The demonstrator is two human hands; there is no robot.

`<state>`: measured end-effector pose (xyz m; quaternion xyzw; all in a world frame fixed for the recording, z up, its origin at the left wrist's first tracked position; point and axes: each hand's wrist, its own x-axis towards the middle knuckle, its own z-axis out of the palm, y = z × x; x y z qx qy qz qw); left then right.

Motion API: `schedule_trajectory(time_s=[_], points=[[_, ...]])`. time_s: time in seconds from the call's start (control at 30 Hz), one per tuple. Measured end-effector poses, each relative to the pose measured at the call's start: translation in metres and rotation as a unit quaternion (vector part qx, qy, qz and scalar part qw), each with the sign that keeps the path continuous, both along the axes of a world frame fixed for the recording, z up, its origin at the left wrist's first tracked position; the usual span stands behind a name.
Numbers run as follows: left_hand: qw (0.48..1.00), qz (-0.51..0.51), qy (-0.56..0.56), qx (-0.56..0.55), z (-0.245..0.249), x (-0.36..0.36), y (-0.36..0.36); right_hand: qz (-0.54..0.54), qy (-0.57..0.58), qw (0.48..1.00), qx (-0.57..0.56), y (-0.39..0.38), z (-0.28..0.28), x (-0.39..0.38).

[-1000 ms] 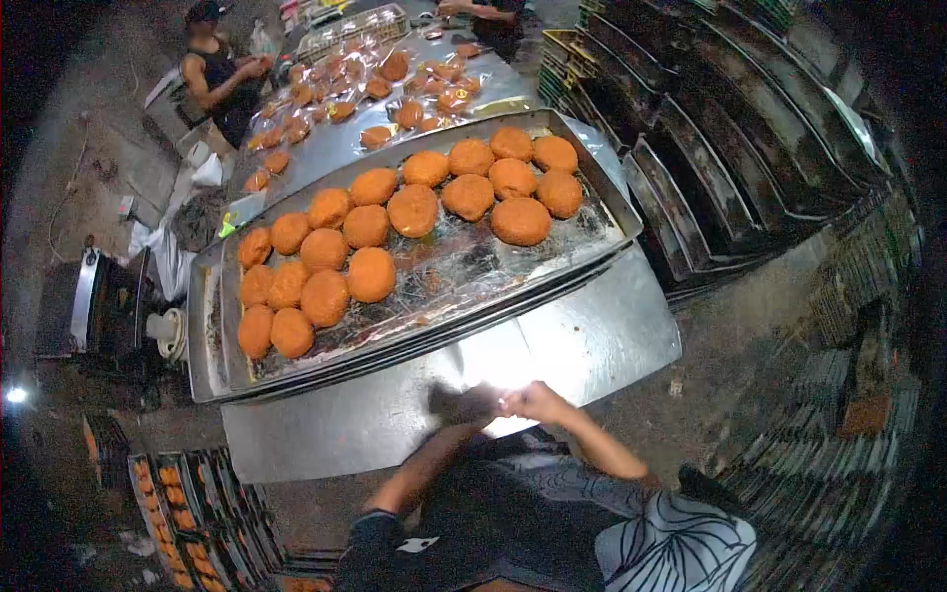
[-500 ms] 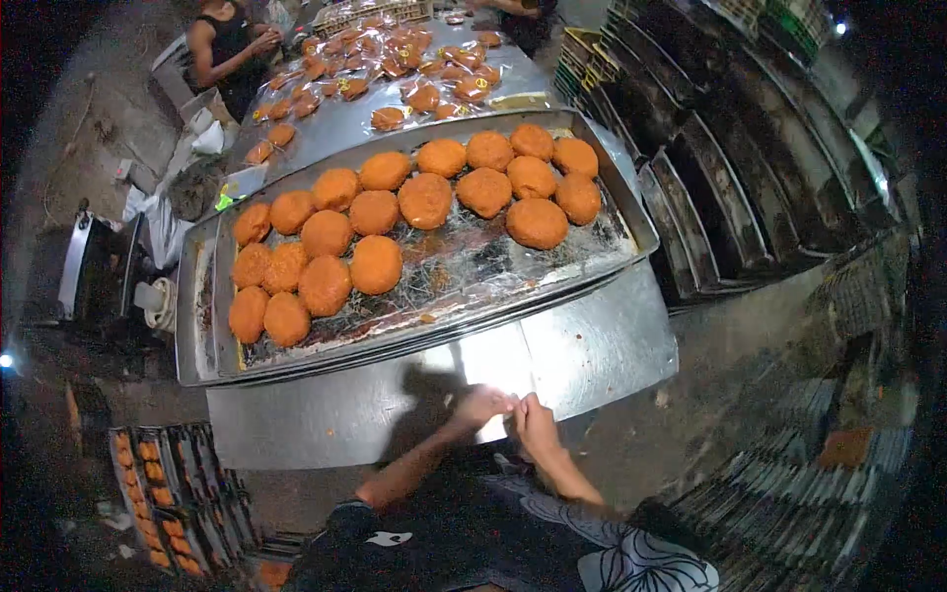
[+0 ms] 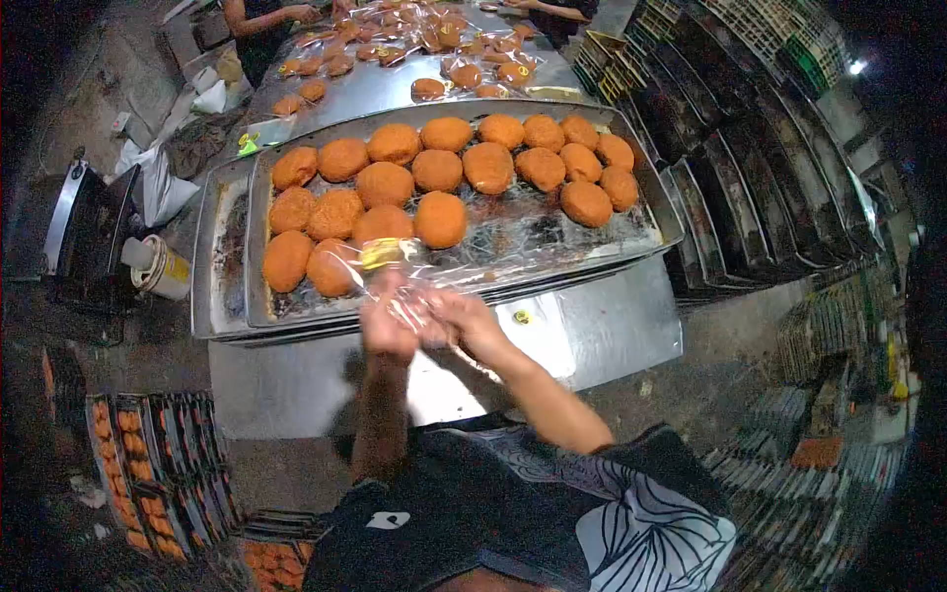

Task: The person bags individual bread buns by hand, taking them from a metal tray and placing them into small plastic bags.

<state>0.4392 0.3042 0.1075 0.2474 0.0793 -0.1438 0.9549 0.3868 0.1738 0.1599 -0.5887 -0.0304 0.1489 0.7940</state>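
A clear plastic bag (image 3: 426, 268) with a yellow label (image 3: 387, 254) spreads out over the near edge of a large metal tray (image 3: 464, 275). My left hand (image 3: 391, 321) is closed on the gathered lower part of the bag. Beside it, my right hand (image 3: 466, 321) grips the same bunched plastic. Round brown buns (image 3: 441, 219) lie in rows on the tray, and the bag overlaps a few of them at the front left. Whether a bun is inside the bag I cannot tell.
A small yellow sticker (image 3: 521, 317) lies on the steel table (image 3: 621, 321). Bagged buns (image 3: 449, 35) cover the far end, where other people's arms (image 3: 276, 18) show. Dark trays (image 3: 720, 217) stack at right; a white bucket (image 3: 161, 268) stands left.
My hands have moved from the table's front edge forward and left to the tray, with the bag now spread and visible. The yellow sticker now shows on the table.
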Motion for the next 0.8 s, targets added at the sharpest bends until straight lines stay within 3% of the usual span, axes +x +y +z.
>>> schedule_trajectory(time_s=[0.03, 0.07, 0.1, 0.17, 0.23, 0.27, 0.3, 0.37, 0.43, 0.5, 0.53, 0.57, 0.6, 0.63, 0.67, 0.7, 0.73, 0.8], points=[[0.995, 0.094, -0.026, 0.022, 0.038, 0.0, 0.011, 0.011, -0.11, 0.954, -0.278, -0.002, 0.01, 0.023], [0.983, 0.166, -0.032, 0.07, 0.034, 0.011, 0.031, -0.154, -0.211, 0.833, -0.488, 0.006, 0.009, 0.043], [0.976, 0.194, -0.044, 0.091, 0.04, 0.015, 0.045, -0.302, -0.289, 0.632, -0.652, 0.016, 0.004, 0.066], [0.974, 0.22, -0.003, 0.052, 0.048, 0.024, 0.062, -0.295, -0.205, 0.504, -0.786, 0.012, -0.053, 0.12], [0.97, 0.241, 0.026, 0.035, 0.063, 0.03, 0.075, -0.11, -0.12, 0.68, -0.715, -0.005, -0.022, 0.13], [0.968, 0.248, 0.011, 0.022, 0.056, 0.035, 0.087, -0.155, -0.142, 0.709, -0.673, -0.011, -0.028, 0.123], [0.97, 0.242, 0.018, 0.022, 0.052, 0.039, 0.094, -0.155, -0.133, 0.708, -0.676, -0.01, -0.027, 0.107], [0.956, 0.289, 0.036, -0.026, 0.051, 0.044, 0.095, -0.282, -0.359, 0.73, -0.508, 0.001, -0.005, 0.055], [0.957, 0.284, 0.052, -0.025, 0.053, 0.037, 0.073, -0.253, -0.492, 0.696, -0.457, 0.022, 0.024, 0.022], [0.976, 0.158, -0.129, 0.078, 0.043, 0.02, 0.04, -0.208, -0.515, 0.715, -0.426, 0.032, 0.043, 0.016], [0.983, 0.1, -0.152, 0.037, 0.046, 0.013, 0.025, -0.223, -0.501, 0.713, -0.437, 0.029, 0.043, 0.007], [0.985, 0.074, -0.149, 0.037, 0.047, 0.006, 0.019, -0.225, -0.45, 0.747, -0.435, 0.026, 0.043, -0.002], [0.976, -0.072, -0.174, -0.109, 0.048, 0.0, 0.019, -0.228, -0.399, 0.778, -0.428, 0.023, 0.041, -0.01], [0.926, -0.208, -0.189, -0.253, 0.055, -0.006, 0.015, -0.259, -0.445, 0.743, -0.428, 0.024, 0.034, -0.017], [0.986, -0.086, -0.135, -0.038, 0.058, -0.019, 0.002, -0.324, -0.435, 0.741, -0.397, 0.023, 0.03, -0.014], [0.986, -0.095, -0.13, -0.036, 0.052, -0.018, -0.005, -0.382, -0.422, 0.738, -0.363, 0.022, 0.029, -0.016], [0.948, -0.218, -0.048, -0.226, 0.047, -0.015, -0.009, -0.385, -0.414, 0.741, -0.363, 0.019, 0.026, -0.023], [0.98, -0.173, -0.02, -0.098, 0.042, -0.029, -0.026, -0.391, -0.39, 0.767, -0.326, 0.009, 0.023, -0.03]])
